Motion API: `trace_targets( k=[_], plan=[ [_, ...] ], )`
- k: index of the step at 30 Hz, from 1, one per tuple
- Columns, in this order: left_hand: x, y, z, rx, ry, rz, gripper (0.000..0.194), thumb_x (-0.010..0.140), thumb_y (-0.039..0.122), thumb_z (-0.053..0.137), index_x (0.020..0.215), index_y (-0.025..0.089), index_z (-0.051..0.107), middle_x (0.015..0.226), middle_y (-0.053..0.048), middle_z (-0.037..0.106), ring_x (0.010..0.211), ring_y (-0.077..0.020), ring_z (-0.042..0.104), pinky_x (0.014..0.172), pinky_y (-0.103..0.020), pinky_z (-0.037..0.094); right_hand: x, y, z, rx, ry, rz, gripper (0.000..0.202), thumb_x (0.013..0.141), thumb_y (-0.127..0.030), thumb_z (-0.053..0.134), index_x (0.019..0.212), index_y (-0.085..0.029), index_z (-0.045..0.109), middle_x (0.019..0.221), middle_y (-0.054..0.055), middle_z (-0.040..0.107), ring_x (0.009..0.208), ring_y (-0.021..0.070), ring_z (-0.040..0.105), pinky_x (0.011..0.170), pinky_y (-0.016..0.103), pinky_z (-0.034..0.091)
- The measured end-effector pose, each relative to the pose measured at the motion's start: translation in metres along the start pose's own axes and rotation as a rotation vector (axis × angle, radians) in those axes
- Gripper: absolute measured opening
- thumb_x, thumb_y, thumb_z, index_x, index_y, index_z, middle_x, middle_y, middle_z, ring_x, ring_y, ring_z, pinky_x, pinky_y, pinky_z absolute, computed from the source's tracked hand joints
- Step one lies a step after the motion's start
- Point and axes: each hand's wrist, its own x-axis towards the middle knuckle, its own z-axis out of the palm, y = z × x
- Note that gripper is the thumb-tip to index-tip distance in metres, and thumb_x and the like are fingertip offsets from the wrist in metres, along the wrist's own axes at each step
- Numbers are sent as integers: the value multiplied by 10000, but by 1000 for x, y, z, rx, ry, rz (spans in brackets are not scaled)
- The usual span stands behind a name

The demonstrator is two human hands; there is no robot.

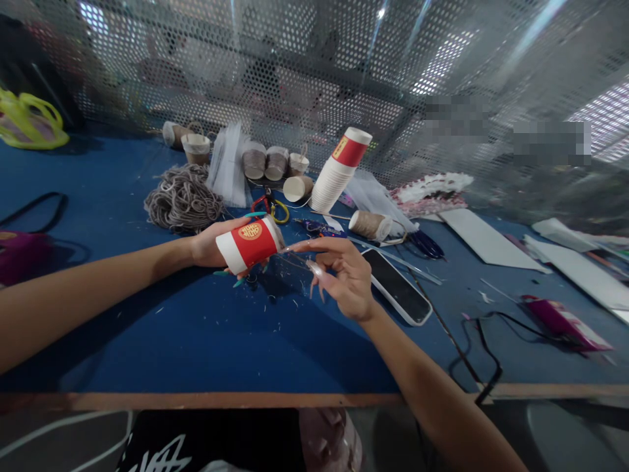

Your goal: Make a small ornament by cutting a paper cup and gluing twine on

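Note:
A red and white paper cup [248,242] lies tilted in my left hand [211,246], whose fingers wrap round it from behind and below. Greyish material covers the cup's right end. Close to that end is my right hand [341,272], its index finger stretched toward the cup's rim and its thumb apart below. Thin strands show between the right fingers and the cup; whether the fingers pinch them is too small to tell. Behind the cup sit a bundle of grey cord [183,200] and scissors with red and yellow handles [279,211].
A leaning stack of white cups [334,180], several wrapped cups [254,160] and white mesh [228,167] stand along the perforated screen. A phone [398,288] lies right of my right hand. White boards [491,239] and a purple pouch [565,321] are farther right on the blue table [196,354].

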Motion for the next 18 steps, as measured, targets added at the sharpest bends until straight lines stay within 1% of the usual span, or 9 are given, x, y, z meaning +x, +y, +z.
trace_targets(
  k=[3,8,10,14,18],
  plan=[
    [-1,1,1,0,8,-5,682,898,614,453,1295,65,535,983,-168,734,695,-226,710,535,-267,524,0,1,0,0,-2,7,346,891,-200,564,1221,-304,577,1186,37,690,492,53,513,408,236,447],
    [0,1,5,-2,-27,19,681,862,626,508,1252,71,568,973,-154,743,662,-221,708,531,-268,539,0,0,1,67,8,20,324,874,-219,601,1187,-301,594,1138,25,693,527,64,539,421,234,457],
    [1,2,5,-1,-27,17,674,865,634,495,1232,75,576,967,-146,744,662,-219,708,519,-264,535,0,-1,2,106,5,24,324,872,-223,611,1186,-303,594,1156,23,693,506,57,529,411,233,450],
    [1,1,4,-19,-18,1,659,893,655,411,1166,85,597,958,-138,738,674,-205,704,484,-240,501,0,-2,2,149,-3,33,330,881,-239,606,1205,-303,587,1246,33,681,466,43,501,387,233,437],
    [0,0,1,-50,-44,-22,633,908,643,394,1170,104,598,995,-131,731,707,-197,707,492,-230,497,1,0,2,144,-1,71,329,880,-227,607,1200,-304,583,1274,33,674,464,35,498,374,216,410]
  ],
)
